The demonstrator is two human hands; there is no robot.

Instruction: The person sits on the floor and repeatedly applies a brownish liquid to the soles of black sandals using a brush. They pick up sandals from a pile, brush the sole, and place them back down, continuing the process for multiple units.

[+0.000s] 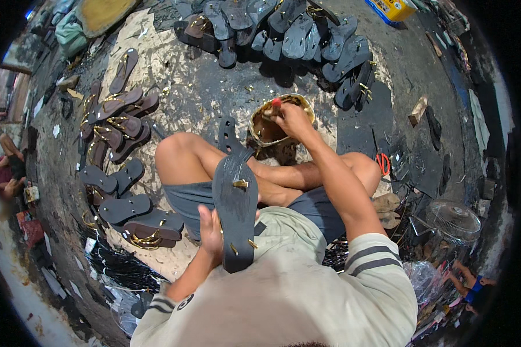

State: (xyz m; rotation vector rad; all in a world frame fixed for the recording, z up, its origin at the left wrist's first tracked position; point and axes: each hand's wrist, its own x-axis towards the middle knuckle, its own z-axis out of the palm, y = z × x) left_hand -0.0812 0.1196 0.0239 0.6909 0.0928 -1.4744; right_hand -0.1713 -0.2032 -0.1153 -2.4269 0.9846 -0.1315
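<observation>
My left hand [212, 234] grips the edge of a dark sandal sole [235, 202], held upright against my shirt. Gold strap ends poke out of the sole near its middle and at its lower end. Its upper part looks wet and shiny. Over a round pot [252, 128] with a smeared yellowish rim, my right hand [290, 120] is closed on a small tool with a red end [276, 103]; the tool's working end is hidden. Brown residue coats the inside of the pot. Another dark cut-out piece [228, 134] lies just beyond the held sole.
Finished-looking sandals with gold straps [114, 128] lie in a pile at left. Many dark soles [298, 37] are heaped at the far side. Orange-handled scissors [382, 164] lie right of my knee, near a fan [454, 221]. Other people sit at both edges.
</observation>
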